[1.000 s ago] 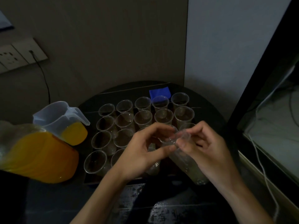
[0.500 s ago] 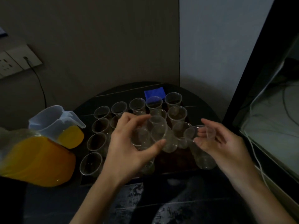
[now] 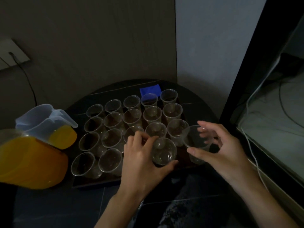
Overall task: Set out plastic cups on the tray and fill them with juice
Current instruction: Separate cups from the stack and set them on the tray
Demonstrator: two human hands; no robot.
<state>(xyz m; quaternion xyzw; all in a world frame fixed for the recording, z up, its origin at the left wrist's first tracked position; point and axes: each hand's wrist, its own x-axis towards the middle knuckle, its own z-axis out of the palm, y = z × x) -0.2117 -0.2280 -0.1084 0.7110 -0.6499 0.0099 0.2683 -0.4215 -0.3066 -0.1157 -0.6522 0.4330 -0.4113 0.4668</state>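
Note:
Several clear plastic cups (image 3: pixel 113 121) stand in rows on a dark tray (image 3: pixel 98 181), all without juice. My left hand (image 3: pixel 139 160) grips one clear cup (image 3: pixel 162 151) at the tray's near edge, fingers and thumb curled round it. My right hand (image 3: pixel 218 145) holds another clear cup (image 3: pixel 195 139) just right of it, at the tray's near right corner. A clear jug of orange juice (image 3: pixel 32 155) with a pale lid stands left of the tray.
The tray lies on a dark round table (image 3: pixel 202 111) set against the wall. A blue square (image 3: pixel 150 90) lies behind the cups. A wall socket with a black cable (image 3: pixel 14 58) is at the upper left. White cables (image 3: pixel 251 140) run along a ledge on the right.
The hands drew apart, each with a cup. My left hand brought its cup down to the tray's near edge; my right hand shifted its cup towards the tray's near right corner.

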